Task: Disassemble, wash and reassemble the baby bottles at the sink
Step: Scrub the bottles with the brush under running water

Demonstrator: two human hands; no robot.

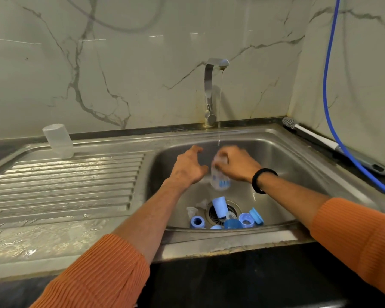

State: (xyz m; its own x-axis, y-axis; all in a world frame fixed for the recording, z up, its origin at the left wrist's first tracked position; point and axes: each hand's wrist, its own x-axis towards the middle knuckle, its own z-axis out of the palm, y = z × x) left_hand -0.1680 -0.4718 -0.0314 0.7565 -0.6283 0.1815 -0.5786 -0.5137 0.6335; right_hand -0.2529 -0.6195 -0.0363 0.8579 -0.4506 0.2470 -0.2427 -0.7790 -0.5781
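A steel sink [298,152] holds blue bottle parts [231,218] at lower center; 1 clear bottle [57,141] stands inverted on its drainboard [65,185], left.

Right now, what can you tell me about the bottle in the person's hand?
The bottle is a clear, see-through one that looks like plastic, with blue print low on its side. It has no cap or teat that I can see. The right hand grips its upper part, fingers curled round it, holding it roughly upright above the sink bowl, just in front of the thin stream from the tap. It is blurred, so details are unclear. The left hand is close beside it, not clearly touching.
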